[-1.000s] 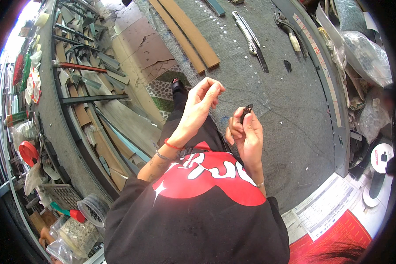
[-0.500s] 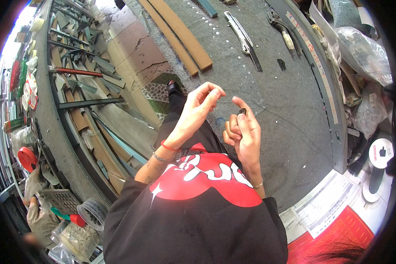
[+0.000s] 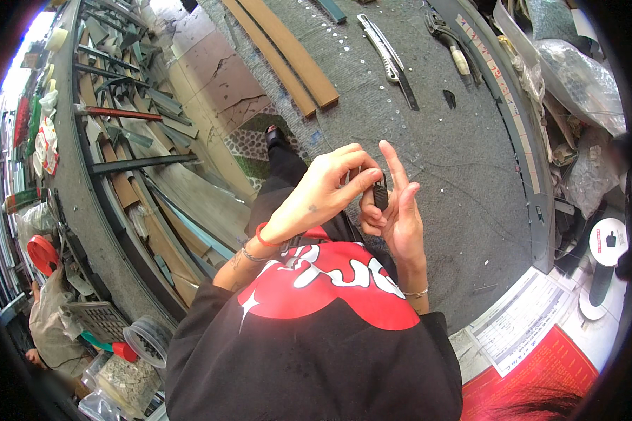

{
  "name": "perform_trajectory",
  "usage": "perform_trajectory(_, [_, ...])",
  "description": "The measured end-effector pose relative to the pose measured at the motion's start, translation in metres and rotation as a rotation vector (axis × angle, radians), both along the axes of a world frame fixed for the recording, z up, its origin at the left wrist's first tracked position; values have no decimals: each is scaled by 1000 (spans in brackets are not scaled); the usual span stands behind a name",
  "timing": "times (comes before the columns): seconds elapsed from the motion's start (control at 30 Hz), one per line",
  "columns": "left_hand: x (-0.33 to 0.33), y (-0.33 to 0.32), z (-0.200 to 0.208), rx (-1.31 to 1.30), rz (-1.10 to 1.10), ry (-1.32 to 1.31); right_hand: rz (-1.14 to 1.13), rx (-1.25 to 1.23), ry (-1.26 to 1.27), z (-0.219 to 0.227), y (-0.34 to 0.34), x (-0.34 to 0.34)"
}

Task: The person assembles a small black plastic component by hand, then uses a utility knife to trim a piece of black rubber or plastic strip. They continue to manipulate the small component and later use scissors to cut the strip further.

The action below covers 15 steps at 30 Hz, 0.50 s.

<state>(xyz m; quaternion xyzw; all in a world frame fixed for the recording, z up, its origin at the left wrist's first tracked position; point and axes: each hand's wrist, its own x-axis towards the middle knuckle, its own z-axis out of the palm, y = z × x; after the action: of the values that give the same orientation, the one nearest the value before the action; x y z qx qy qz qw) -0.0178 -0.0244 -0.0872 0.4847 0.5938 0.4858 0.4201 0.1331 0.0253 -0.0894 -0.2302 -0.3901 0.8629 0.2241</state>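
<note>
Just in front of my shirt, both hands meet over a small black ribbed piece that looks like a coil spring (image 3: pixel 380 197). The thumb and bent forefinger of my left hand (image 3: pixel 328 180) pinch its looped upper end. My right hand (image 3: pixel 398 214) has the forefinger pointing up and the thumb held away. Its other fingers are curled in beside the spring's lower part; whether they grip it or only touch it, I cannot tell.
On the grey carpeted bench (image 3: pixel 463 210) lie two long brown strips (image 3: pixel 281 49), a utility knife (image 3: pixel 387 62), locking pliers (image 3: pixel 448 43) and a small black piece (image 3: pixel 449 99). Metal offcuts (image 3: pixel 133 105) fill a rack at left. Papers (image 3: pixel 530 319) and a tape dispenser (image 3: pixel 601 263) lie right. Another person (image 3: pixel 56 330) is lower left.
My left hand has come right and down onto the black spring. My right thumb has lifted off it and spread away, and the forefinger has straightened upward.
</note>
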Motion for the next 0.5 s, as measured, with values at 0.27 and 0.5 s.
perform_trajectory(0.27, [2, -2, 1, 43, 159, 113, -32, 136, -187, -4, 0, -2])
perform_trajectory(0.5, [0, -5, 3, 6, 135, -26, 12, 73, -117, -10, 0, 4])
